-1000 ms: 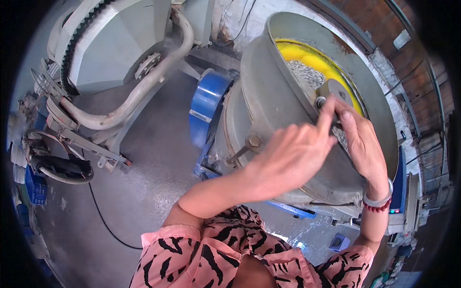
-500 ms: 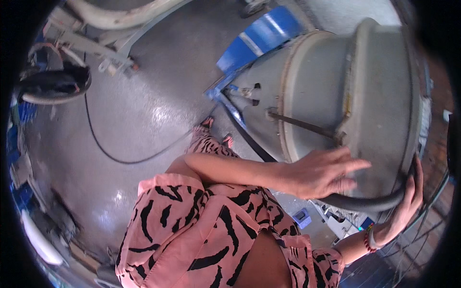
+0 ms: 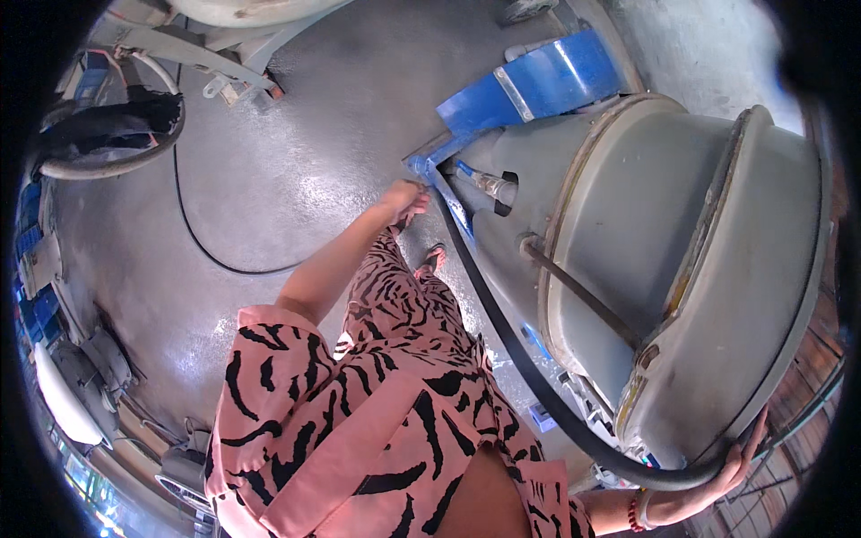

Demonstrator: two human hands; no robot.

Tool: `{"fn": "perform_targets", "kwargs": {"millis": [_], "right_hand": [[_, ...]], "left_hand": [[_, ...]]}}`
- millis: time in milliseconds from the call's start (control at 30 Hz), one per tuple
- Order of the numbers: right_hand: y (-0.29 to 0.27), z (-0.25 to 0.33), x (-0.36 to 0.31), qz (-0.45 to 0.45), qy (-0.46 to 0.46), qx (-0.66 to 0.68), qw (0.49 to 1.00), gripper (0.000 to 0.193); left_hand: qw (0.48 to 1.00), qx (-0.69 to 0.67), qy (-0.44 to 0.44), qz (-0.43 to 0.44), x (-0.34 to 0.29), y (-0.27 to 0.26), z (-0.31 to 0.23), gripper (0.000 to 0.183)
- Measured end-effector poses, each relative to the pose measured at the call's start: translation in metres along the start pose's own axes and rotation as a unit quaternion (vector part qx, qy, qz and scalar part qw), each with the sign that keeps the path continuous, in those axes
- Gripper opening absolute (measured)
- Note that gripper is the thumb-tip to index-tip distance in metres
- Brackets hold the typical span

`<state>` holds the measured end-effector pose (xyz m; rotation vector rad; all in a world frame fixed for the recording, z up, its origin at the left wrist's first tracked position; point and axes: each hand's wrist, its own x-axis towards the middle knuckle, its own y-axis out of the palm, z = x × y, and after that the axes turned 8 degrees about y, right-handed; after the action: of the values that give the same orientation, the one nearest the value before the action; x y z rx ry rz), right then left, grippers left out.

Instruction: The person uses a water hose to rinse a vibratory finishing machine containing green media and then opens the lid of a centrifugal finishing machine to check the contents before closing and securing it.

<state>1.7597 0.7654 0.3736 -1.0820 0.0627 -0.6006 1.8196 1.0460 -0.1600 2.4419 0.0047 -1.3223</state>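
Observation:
A long black hose [image 3: 516, 345] runs from near the blue frame, past my legs, and curves up to the rim of a large grey drum [image 3: 641, 224]. My right hand [image 3: 731, 471] is wrapped round its upper end, the fingers lying along the drum's rim. What is inside the drum's mouth is hidden. My left hand [image 3: 406, 199] reaches forward in front of my feet, close to the hose's lower stretch and the blue frame [image 3: 426, 166]. Its fingers are curled in, and the palm side is out of sight.
A metal rod [image 3: 578, 291] crosses the drum's side. Beyond it stands a blue guard [image 3: 534, 81]. A thin black cable [image 3: 211, 255] lies across the shiny grey floor. At the left are a black bundle in a ring [image 3: 112, 134] and a white rounded panel [image 3: 65, 399].
My left hand has moved from over the hose by the drum to far forward and left, its fingers now curled. The view has shifted; my right hand stays at the hose's upper end.

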Motion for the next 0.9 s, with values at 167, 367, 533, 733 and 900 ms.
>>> {"fn": "perform_targets", "kwargs": {"millis": [167,367,533,733,900], "right_hand": [[0.019,0.026,0.001,-0.042,-0.045,-0.025,0.998,0.056],[0.021,0.016,0.020,-0.093,-0.030,-0.051,0.994,0.057],[0.011,0.008,0.029,-0.110,-0.010,-0.059,0.992,0.057],[-0.004,-0.006,0.033,-0.132,0.024,-0.070,0.988,0.058],[-0.016,-0.014,0.033,-0.141,0.038,-0.079,0.986,0.059]], "left_hand": [[0.998,-0.032,-0.023,-0.057,0.067,-0.026,0.044,0.021],[0.990,-0.109,-0.029,-0.084,0.090,0.018,0.045,0.021],[0.976,-0.207,-0.012,-0.069,0.113,0.049,0.057,0.035],[0.991,-0.095,-0.058,-0.071,0.171,0.076,0.047,0.057],[0.970,0.202,0.129,0.040,0.250,0.046,0.095,0.041]]}}
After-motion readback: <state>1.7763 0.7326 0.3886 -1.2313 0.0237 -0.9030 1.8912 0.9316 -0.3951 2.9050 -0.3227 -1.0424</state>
